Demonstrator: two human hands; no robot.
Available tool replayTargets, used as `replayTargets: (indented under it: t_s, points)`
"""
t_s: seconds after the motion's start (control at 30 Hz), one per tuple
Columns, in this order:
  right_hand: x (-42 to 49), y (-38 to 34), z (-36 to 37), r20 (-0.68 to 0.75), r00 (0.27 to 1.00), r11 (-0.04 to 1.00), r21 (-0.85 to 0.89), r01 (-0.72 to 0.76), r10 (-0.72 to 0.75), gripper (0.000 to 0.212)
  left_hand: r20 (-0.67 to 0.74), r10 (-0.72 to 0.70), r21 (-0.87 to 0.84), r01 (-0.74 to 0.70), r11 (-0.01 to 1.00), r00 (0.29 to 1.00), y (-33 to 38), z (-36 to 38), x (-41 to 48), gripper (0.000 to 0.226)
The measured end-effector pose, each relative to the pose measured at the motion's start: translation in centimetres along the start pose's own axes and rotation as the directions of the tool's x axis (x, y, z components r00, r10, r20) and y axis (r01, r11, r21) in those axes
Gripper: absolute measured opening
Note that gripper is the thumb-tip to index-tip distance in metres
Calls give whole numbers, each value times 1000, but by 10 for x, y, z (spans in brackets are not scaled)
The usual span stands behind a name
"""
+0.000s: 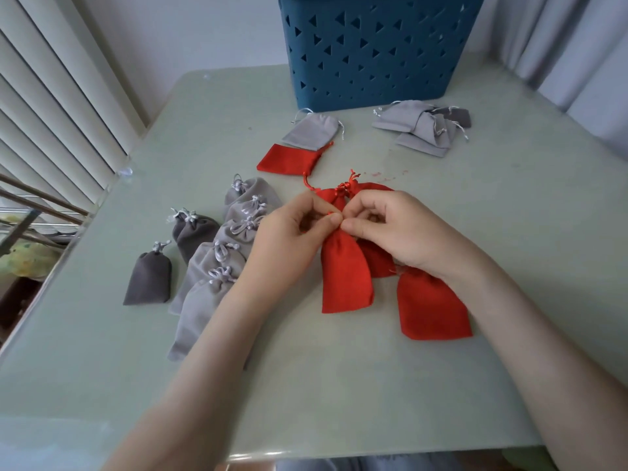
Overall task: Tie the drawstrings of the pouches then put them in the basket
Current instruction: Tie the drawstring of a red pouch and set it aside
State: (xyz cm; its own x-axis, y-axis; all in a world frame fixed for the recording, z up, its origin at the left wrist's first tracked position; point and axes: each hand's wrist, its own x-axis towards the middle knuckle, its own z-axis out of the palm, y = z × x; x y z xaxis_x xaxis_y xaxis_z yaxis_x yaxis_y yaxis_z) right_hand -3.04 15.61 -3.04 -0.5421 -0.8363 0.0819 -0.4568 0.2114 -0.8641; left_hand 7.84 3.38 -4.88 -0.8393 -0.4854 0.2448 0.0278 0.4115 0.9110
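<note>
The red pouch (346, 277) lies on the table (339, 385) directly below both hands, its closed bottom toward the person and its gathered neck up between the fingertips. The left hand (289, 239) pinches that neck with thumb and forefinger, and a bit of red drawstring (329, 214) shows at the pinch; its other fingers are curled. The right hand (397, 229) meets it from the other side, thumb and forefinger closed on the same neck, the remaining fingers arched above. The fingertips of the two hands almost touch.

More red pouches sit close by: one (431, 307) partly under the right wrist, another (377, 263) under the right palm, and tied ones (367, 188) just beyond the knuckles. Just left of the left hand and forearm lies a row of tied grey pouches (210, 283), and further left are two dark pouches (147, 282). Beyond the hands a flat red pouch (289, 159) lies with a flat grey pouch (311, 129) overlapping its far edge. Beyond the right hand is a grey pile (421, 125) of loose pouches. The blue basket (380, 45) stands at the table's far edge, well past both hands. Blinds (51, 107) hang at far left.
</note>
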Motion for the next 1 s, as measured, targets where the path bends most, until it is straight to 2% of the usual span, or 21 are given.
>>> replayTargets:
  t_s: [0.07, 0.17, 0.27, 0.37, 0.5, 0.67, 0.87, 1.0]
  points:
    - [1, 1, 3, -50, 998, 986, -164, 29, -38, 13, -4, -79, 14, 79, 997, 997, -1, -1, 1, 11]
    - [0, 3, 7, -70, 993, 951, -301, 73, -98, 8, 58, -197, 6, 197, 980, 979, -2, -6, 2, 2]
    - [-1, 4, 9, -98, 986, 942, -320, 98, -136, 4, 90, -245, -26, 249, 968, 965, -2, -9, 3, 9]
    - [-1, 2, 11, -133, 983, 962, -259, 87, -125, 6, 63, -241, -12, 242, 970, 969, -1, -9, 3, 8]
    - [-1, 2, 13, -126, 989, 981, -185, 55, -79, 9, 5, -171, 188, 167, 968, 985, -3, -7, 4, 5]
    - [0, 5, 17, -145, 987, 984, -172, 44, -69, 8, 13, -59, 394, 49, 918, 998, 1, -2, 3, 6]
    - [3, 3, 22, -148, 984, 980, -188, 68, -97, 8, -28, 61, 478, -40, 877, 998, -5, 3, 3, 6]
    - [6, 1, 19, -186, 980, 998, -14, 61, -63, 19, -120, 249, 531, -150, 834, 961, -7, 7, 0, 7]
